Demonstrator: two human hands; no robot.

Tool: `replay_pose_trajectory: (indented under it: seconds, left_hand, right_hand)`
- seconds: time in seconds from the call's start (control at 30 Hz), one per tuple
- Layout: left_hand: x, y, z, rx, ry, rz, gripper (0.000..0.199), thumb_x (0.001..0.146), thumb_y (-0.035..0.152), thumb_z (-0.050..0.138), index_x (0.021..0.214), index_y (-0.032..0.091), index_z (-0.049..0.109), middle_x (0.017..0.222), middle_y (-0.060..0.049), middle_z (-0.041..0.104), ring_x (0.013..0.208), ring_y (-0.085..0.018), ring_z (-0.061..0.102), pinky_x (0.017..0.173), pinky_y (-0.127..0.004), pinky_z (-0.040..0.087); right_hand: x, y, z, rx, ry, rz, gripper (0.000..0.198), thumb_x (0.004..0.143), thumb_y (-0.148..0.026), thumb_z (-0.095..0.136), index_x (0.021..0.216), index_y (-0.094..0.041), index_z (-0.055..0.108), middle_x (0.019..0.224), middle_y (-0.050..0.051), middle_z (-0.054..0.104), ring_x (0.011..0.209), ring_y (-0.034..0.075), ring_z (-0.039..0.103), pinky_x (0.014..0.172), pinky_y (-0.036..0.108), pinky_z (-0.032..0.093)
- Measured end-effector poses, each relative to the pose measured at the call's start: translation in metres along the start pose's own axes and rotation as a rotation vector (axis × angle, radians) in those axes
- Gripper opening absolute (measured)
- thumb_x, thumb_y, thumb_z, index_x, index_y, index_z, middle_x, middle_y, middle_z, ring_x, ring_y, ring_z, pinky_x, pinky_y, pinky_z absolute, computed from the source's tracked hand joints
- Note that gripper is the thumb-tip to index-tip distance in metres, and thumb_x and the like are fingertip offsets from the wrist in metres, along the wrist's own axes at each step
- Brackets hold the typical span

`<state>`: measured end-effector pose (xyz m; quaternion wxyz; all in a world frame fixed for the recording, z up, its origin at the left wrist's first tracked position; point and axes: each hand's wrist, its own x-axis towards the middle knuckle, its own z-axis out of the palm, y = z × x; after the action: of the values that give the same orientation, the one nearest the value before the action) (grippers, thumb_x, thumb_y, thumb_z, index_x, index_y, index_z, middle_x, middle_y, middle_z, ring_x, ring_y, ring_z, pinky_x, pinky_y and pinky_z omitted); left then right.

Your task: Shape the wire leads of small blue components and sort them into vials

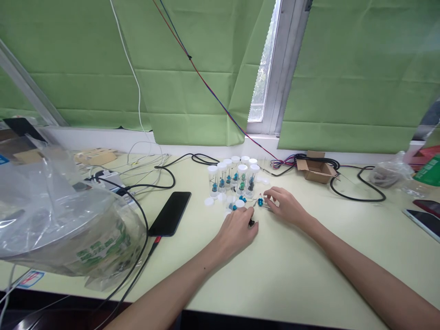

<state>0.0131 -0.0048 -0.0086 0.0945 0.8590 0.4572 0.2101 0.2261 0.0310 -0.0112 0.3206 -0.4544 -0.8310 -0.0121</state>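
Observation:
My left hand [238, 228] is low over the table with its fingers closed around a small dark part [251, 223], mostly hidden by them. To its right, my right hand [282, 205] has thumb and fingers curled at a small blue part [260, 201] with thin metal legs, seemingly pinching it. Another blue part [242, 199] lies just beyond my left hand. Behind both hands stands a cluster of several clear tubes [212, 182] with white caps, upright, with blue, green or dark parts inside. Loose white caps [209, 201] lie in front of them.
A black phone [171, 214] and a big clear plastic bag [103, 243] are on the left. Black cables [165, 176] run along the back. An open cardboard box [316, 170] sits back right. A white-edged phone [423, 222] and a plastic bag [392, 170] are far right.

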Motion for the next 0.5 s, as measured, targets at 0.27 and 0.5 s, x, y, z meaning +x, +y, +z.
replay_pose_trajectory:
  seconds: [0.27,0.5]
  left_hand:
    - [-0.001,0.004,-0.002,-0.043,-0.028,0.041,0.009,0.085,0.020,0.050,0.076,0.020,0.050,0.076,-0.002,0.060,0.070,-0.018,0.055,0.055,-0.028,0.032]
    - [0.000,0.001,0.002,-0.054,-0.036,0.048,0.013,0.087,0.022,0.048,0.074,0.019,0.051,0.077,-0.004,0.060,0.072,-0.019,0.056,0.056,-0.028,0.033]
  right_hand:
    - [0.001,0.004,-0.003,-0.073,-0.097,-0.034,0.020,0.098,-0.026,0.047,0.097,-0.017,0.066,0.092,0.010,0.067,0.078,0.023,0.060,0.073,0.037,0.046]
    - [0.002,0.012,-0.004,-0.090,-0.173,-0.055,0.023,0.098,-0.023,0.046,0.090,-0.018,0.067,0.087,0.010,0.063,0.077,0.023,0.059,0.072,0.036,0.046]
